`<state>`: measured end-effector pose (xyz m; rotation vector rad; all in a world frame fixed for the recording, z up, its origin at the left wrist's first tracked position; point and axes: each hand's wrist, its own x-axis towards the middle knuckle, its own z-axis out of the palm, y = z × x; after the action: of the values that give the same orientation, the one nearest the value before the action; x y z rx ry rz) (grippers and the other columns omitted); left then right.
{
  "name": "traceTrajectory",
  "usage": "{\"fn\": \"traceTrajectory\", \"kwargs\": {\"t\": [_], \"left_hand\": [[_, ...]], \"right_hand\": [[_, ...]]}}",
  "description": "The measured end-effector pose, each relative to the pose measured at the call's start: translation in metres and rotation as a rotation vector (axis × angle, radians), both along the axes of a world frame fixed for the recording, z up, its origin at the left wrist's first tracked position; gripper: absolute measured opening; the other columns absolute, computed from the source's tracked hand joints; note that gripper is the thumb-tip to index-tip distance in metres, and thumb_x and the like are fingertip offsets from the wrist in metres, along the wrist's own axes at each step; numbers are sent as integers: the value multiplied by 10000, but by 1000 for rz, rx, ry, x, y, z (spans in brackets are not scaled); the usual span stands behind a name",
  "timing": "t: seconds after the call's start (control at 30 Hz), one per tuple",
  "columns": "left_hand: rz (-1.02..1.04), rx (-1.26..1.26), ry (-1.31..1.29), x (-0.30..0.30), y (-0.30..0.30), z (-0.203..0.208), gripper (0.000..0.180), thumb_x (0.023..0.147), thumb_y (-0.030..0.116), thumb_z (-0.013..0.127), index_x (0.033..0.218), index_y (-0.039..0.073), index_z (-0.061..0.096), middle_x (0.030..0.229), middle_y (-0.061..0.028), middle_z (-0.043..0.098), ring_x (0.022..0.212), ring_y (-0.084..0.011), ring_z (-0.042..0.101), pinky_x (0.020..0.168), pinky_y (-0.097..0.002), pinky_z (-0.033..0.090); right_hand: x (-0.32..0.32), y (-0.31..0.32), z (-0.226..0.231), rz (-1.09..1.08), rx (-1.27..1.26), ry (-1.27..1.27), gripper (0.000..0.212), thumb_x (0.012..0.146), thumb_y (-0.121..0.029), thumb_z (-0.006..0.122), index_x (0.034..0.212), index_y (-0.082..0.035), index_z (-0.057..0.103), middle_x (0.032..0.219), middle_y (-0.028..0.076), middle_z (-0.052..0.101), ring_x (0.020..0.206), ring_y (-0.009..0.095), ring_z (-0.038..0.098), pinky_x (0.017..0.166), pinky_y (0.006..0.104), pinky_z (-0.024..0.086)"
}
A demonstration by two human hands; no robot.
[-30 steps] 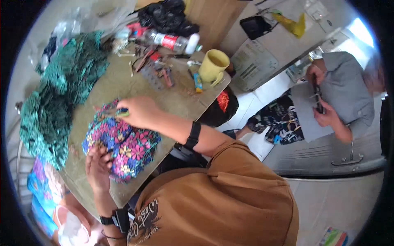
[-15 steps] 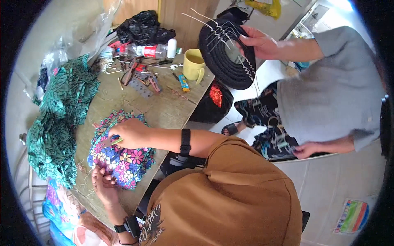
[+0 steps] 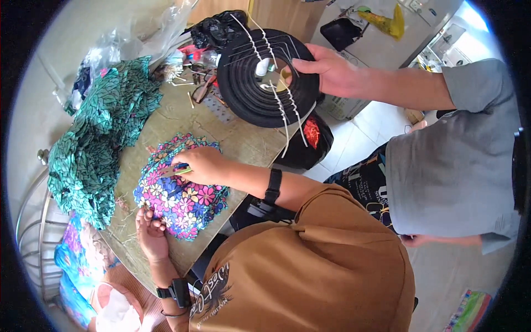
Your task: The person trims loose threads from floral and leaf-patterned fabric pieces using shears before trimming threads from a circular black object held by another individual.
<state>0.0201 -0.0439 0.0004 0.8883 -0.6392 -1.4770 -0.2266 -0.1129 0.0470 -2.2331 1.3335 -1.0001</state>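
Observation:
On the table a floral cloth piece (image 3: 185,202) in pink, blue and white lies bunched in front of me. My right hand (image 3: 206,165) is closed above it, holding small thread snips (image 3: 176,172) with grey blades and a green handle. The blades lie over the cloth's upper part. At the cloth's near left edge, my left hand (image 3: 151,237) has its fingers curled and pinches the rim. A co-worker's hand (image 3: 326,69) holds a black coiled ring (image 3: 235,97) with twisted white wires across it, over the table's far right corner.
Crumpled green patterned cloth (image 3: 88,166) is heaped along the table's left side. Scissors (image 3: 203,88), a blister pack (image 3: 220,110) and cotton swabs (image 3: 180,83) lie at the back. Behind them is a black plastic bag (image 3: 221,27). The co-worker (image 3: 442,171) stands to the right.
The co-worker's black ring has moved left over the table and turned more face-on, covering the yellow mug and bottle. My view has shifted; my hands stay at the floral cloth.

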Motion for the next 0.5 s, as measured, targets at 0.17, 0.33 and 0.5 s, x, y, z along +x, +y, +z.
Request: {"fn": "traceTrajectory", "kwargs": {"t": [0.17,0.33,0.5], "left_hand": [[-29,-28,61,1,-1,-4,299,921,228,441,1167,64,483,967,-14,588,670,-83,524,598,-212,443],[-33,-12,142,4,-3,-10,289,922,221,443,1153,50,478,960,-55,611,651,-112,569,593,-238,478],[-75,-53,190,4,-4,-12,292,926,219,442,1159,45,474,968,-59,604,687,-117,580,609,-244,493]], "right_hand": [[-1,-1,-5,13,-3,-18,245,703,-238,666,911,-120,614,801,91,639,716,294,623,628,400,491],[-3,-1,-4,-5,33,26,243,711,-232,664,925,-132,604,787,90,636,723,289,623,627,401,488],[-5,-1,-2,-12,42,56,264,723,-228,666,965,-148,600,796,81,637,746,271,625,632,393,484]]}}
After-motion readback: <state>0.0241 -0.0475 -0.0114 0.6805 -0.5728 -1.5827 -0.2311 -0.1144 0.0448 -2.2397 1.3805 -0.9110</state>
